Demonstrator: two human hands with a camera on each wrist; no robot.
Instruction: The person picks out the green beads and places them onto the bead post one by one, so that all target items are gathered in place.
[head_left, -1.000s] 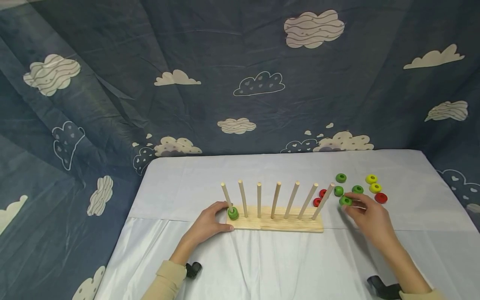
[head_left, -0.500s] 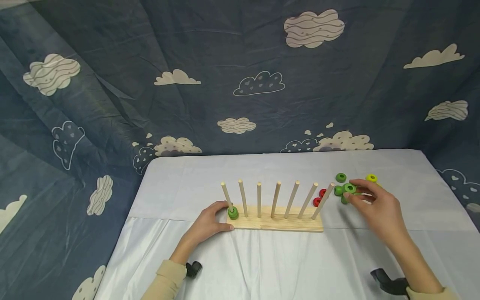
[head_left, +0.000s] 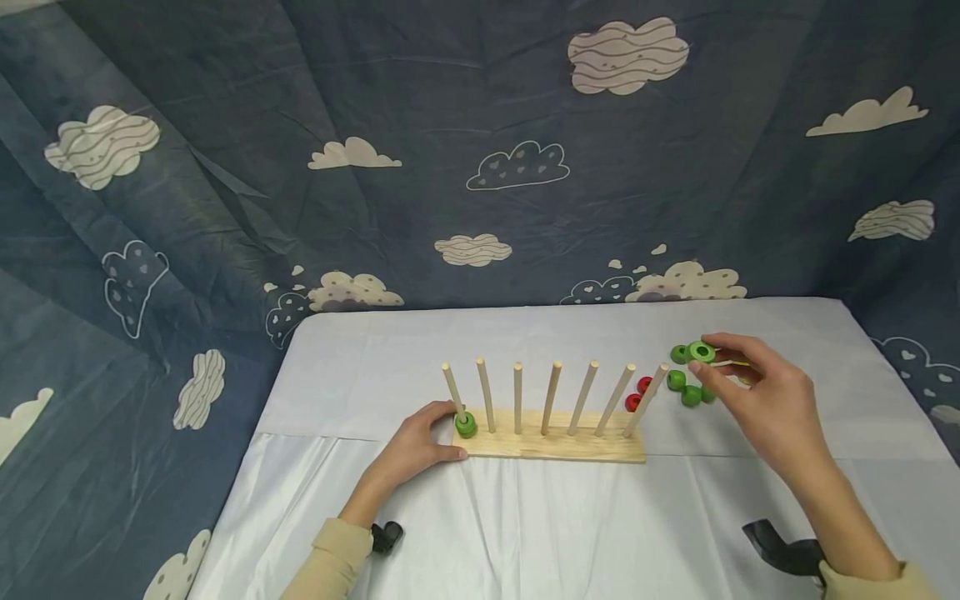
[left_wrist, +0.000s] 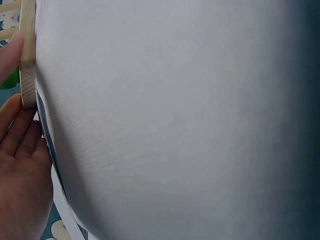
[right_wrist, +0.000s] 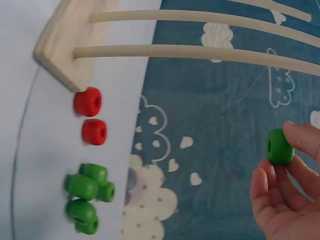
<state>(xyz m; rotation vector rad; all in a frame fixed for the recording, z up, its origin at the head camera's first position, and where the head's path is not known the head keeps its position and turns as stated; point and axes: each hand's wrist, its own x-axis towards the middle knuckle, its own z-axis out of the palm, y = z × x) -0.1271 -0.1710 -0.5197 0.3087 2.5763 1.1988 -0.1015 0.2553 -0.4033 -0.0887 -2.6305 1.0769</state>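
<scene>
My left hand (head_left: 414, 448) grips the left end of a wooden peg board (head_left: 551, 446), thumb at its front edge and fingers behind. In the left wrist view, the thumb and fingers lie on either side of the board's end (left_wrist: 28, 82). Green beads (head_left: 466, 426) sit at the foot of the leftmost peg; the other pegs stand bare. Between thumb and fingertips, my right hand (head_left: 765, 396) pinches a green bead (head_left: 701, 352). The right wrist view shows this bead (right_wrist: 280, 146) held up, its hole facing left, well apart from the beads on the cloth.
Several loose green beads (head_left: 691, 396) lie right of the board on the white cloth (head_left: 585, 525). Two red beads (head_left: 633, 402) lie by the board's right end. Something yellow shows behind the right fingers. A dark cloud-print curtain (head_left: 420, 83) hangs behind the table.
My right hand has lifted a green bead from the loose group and moved it up and slightly right in the head view. The left hand and the board have stayed still.
</scene>
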